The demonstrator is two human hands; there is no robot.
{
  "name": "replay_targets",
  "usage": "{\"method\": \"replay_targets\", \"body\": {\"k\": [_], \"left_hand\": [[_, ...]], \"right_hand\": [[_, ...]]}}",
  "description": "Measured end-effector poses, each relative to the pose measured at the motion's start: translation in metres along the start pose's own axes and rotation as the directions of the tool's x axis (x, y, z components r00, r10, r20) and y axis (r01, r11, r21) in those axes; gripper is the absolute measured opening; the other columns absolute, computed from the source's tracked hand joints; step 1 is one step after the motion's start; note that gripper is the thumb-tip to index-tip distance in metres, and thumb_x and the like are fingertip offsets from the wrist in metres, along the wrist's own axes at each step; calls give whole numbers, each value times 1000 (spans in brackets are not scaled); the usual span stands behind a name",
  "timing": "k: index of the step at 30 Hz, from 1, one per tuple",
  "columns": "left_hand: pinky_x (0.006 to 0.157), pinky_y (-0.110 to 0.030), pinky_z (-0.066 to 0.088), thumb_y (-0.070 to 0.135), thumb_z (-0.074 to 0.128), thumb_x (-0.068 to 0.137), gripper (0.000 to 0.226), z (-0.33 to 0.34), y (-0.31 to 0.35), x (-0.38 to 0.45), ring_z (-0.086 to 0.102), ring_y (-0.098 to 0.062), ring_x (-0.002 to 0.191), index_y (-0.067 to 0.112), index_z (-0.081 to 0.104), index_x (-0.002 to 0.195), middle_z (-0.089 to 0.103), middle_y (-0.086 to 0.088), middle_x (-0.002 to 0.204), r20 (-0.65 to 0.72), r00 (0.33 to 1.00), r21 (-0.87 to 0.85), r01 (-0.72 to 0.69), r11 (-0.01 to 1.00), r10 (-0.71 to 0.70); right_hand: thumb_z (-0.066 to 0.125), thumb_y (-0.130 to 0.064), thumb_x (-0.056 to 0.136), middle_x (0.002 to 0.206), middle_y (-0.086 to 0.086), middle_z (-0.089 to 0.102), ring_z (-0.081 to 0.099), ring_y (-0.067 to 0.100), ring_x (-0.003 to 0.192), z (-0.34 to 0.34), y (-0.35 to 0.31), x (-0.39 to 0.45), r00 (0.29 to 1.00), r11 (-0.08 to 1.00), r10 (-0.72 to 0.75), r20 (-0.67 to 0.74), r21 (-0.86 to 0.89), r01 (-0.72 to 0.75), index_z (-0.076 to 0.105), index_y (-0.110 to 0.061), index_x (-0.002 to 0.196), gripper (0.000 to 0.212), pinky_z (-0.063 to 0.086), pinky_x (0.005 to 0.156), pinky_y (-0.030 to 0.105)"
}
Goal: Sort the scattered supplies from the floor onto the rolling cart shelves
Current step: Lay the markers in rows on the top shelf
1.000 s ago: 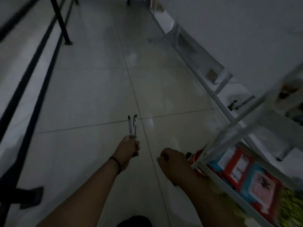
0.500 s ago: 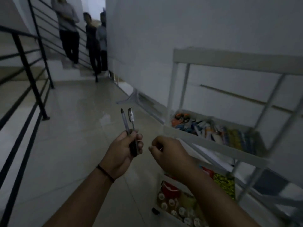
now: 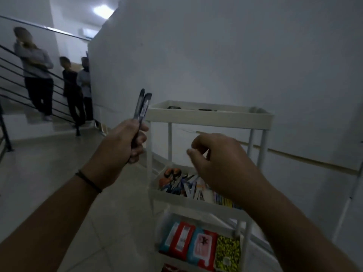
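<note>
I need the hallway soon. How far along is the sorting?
Mostly done, it seems: the cart already holds scissors and packets. The left hand grips two pens, not yet shelved. The right hand is curled; nothing visible in it. The floor is mostly out of view.

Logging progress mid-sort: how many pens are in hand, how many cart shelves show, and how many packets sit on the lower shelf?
Dark pens gripped in the left hand: 2
White rolling cart shelves in view: 3
Flat colourful packets on the lower shelf: 4
Total: 9
</note>
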State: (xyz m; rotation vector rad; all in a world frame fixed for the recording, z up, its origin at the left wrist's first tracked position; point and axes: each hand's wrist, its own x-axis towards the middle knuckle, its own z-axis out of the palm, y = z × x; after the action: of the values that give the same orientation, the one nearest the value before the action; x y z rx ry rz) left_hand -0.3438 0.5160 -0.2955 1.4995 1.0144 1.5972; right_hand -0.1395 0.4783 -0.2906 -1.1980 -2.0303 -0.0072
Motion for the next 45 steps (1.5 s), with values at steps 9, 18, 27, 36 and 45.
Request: {"method": "replay_targets", "body": {"k": [9, 18, 27, 36, 45], "left_hand": [[53, -21, 41, 18, 43, 98, 16, 28, 65, 117, 50, -10, 58, 23, 58, 104, 57, 3, 72, 376, 872, 631, -488, 603, 314], [63, -27, 37, 38, 39, 97, 22, 53, 70, 185, 50, -9, 69, 35, 52, 79, 53, 10, 74, 555, 802, 795, -434, 424, -221], [66, -20, 42, 42, 49, 92, 11, 49, 59, 203, 54, -2, 66, 46, 58, 87, 60, 15, 75, 686, 601, 724, -512, 462, -410], [72, -13, 51, 32, 68, 82, 28, 51, 52, 213, 61, -4, 79, 38, 62, 109, 62, 15, 89, 678, 560, 735, -498, 460, -477], [66, -18, 49, 46, 71, 73, 27, 47, 47, 213, 58, -5, 74, 39, 59, 96, 61, 10, 83, 646, 670, 754, -483, 446, -367]], "right_hand": [[49, -40, 88, 102, -2, 58, 47, 11, 88, -71, 48, 86, 956, 948, -3, -293, -306, -91, 64, -22, 108, 31, 44, 86, 37], [41, -56, 88, 143, 1, 42, 43, 22, 124, -87, 99, 137, 867, 796, 497, 37, -417, -439, 42, -33, 136, 53, 36, 100, 34], [35, -55, 90, 147, -5, 37, 39, 16, 129, -75, 118, 140, 839, 822, 520, 161, -360, -441, 35, -35, 140, 54, 31, 106, 31], [30, -62, 84, 147, -7, 35, 38, 16, 129, -74, 122, 139, 825, 818, 538, 174, -344, -461, 30, -39, 141, 61, 32, 105, 32], [34, -57, 89, 136, 0, 48, 48, 18, 109, -71, 124, 140, 840, 754, 538, 63, -482, -447, 38, -28, 138, 56, 40, 90, 30]]}}
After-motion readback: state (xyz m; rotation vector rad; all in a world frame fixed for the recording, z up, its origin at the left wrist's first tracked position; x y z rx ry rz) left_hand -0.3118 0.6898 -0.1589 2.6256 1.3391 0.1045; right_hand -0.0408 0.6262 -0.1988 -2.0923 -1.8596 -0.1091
